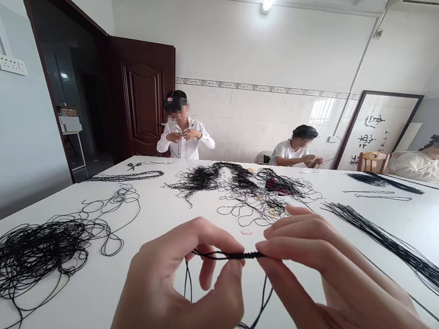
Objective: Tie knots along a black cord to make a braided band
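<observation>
A black braided cord (249, 255) with a short knotted section is stretched level between my two hands. My left hand (186, 285) pinches the left end of the knots between thumb and forefinger, and a loop of cord runs back across its fingers. At the other end, my right hand (333, 284) grips the cord between thumb and fingertips, hiding that end. Loose black strands (258, 322) hang below both hands and trail onto the white table (148, 206).
A tangled heap of black cord (44, 249) lies at the left. More cord piles (209, 179) cover the table's middle, and a long straight bundle (399, 249) lies right. Small scissors (134, 166) rest at the far left. Several people (185, 132) sit along the far side.
</observation>
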`<state>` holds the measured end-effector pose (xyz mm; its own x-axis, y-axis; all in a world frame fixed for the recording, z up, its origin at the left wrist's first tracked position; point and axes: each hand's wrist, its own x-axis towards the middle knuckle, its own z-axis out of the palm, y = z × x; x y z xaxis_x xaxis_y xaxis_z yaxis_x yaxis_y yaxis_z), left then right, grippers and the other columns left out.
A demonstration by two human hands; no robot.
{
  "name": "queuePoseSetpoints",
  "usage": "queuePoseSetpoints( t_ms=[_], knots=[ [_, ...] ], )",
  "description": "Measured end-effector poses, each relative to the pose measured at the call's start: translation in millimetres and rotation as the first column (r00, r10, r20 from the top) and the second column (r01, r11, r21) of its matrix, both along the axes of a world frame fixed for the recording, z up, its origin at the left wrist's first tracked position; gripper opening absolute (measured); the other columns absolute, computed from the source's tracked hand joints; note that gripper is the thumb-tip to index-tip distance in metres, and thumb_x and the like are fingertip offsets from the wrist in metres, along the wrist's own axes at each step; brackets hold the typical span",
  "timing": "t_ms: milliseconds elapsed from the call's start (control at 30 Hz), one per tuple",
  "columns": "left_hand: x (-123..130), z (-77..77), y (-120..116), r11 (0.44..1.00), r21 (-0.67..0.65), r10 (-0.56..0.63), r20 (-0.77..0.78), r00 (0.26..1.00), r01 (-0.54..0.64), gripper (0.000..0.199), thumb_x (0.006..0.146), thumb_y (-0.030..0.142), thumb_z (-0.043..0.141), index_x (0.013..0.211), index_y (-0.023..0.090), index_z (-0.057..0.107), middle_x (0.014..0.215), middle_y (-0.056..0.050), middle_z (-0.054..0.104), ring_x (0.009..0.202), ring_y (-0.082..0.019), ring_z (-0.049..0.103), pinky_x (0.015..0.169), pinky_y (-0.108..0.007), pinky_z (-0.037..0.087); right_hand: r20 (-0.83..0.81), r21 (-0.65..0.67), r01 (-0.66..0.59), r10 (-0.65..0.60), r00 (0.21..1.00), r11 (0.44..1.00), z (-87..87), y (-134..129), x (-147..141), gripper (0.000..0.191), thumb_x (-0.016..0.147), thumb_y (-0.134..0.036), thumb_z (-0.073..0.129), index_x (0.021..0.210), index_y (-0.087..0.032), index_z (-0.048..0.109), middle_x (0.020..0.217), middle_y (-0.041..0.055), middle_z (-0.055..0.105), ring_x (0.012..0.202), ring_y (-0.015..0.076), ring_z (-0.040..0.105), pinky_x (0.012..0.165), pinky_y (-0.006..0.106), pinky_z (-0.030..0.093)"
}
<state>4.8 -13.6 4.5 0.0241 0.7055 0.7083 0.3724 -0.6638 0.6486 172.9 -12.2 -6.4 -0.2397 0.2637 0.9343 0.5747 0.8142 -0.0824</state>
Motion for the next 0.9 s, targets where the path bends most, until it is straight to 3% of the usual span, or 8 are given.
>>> queuePoseSetpoints(
  t_ms=[367,500,733,900],
  knots=[
    [-0.7,-0.4,0.0,0.999,-0.039,-0.010,0.041,0.999,0.012,0.018,0.069,0.012,0.060,0.068,0.028,0.067,0.060,0.009,0.068,0.054,-0.009,0.062,0.050,-0.012,0.052,-0.014,-0.015,-0.024,0.023,1.000,1.000,0.4,0.9,-0.9,0.019,0.086,0.000,0.059,0.093,-0.017,0.056,0.082,0.0019,0.061,0.084,0.0116,0.059,0.075,0.028,0.050],
    [2.9,-1.7,0.3,1.000,-0.008,0.031,0.114,0.993,-0.030,0.020,0.066,0.010,0.058,0.064,0.029,0.066,0.057,0.011,0.064,0.052,-0.007,0.055,0.049,-0.011,0.047,-0.008,-0.013,-0.028,0.027,1.000,1.000,1.0,0.4,-1.3,0.019,0.085,0.001,0.059,0.093,-0.017,0.057,0.081,0.0022,0.061,0.085,0.0121,0.060,0.075,0.028,0.050],
    [1.2,-1.1,1.3,0.999,0.016,0.031,0.006,0.999,-0.031,0.021,0.066,0.009,0.057,0.064,0.028,0.064,0.056,0.011,0.061,0.051,-0.007,0.054,0.048,-0.010,0.046,0.002,-0.003,0.004,-0.004,1.000,1.000,-1.5,-1.4,1.2,0.020,0.085,0.000,0.059,0.093,-0.018,0.057,0.081,0.0008,0.062,0.086,0.0111,0.061,0.079,0.028,0.049],
    [1.7,-3.7,3.2,0.999,0.052,0.014,0.018,1.000,-0.015,0.022,0.064,0.008,0.055,0.065,0.028,0.064,0.057,0.012,0.062,0.051,-0.006,0.054,0.048,-0.010,0.046,0.010,0.009,0.011,-0.012,1.000,1.000,0.9,-2.6,-0.2,0.019,0.086,-0.001,0.060,0.093,-0.018,0.056,0.081,0.0003,0.063,0.088,0.0108,0.062,0.081,0.027,0.050]
  ],
)
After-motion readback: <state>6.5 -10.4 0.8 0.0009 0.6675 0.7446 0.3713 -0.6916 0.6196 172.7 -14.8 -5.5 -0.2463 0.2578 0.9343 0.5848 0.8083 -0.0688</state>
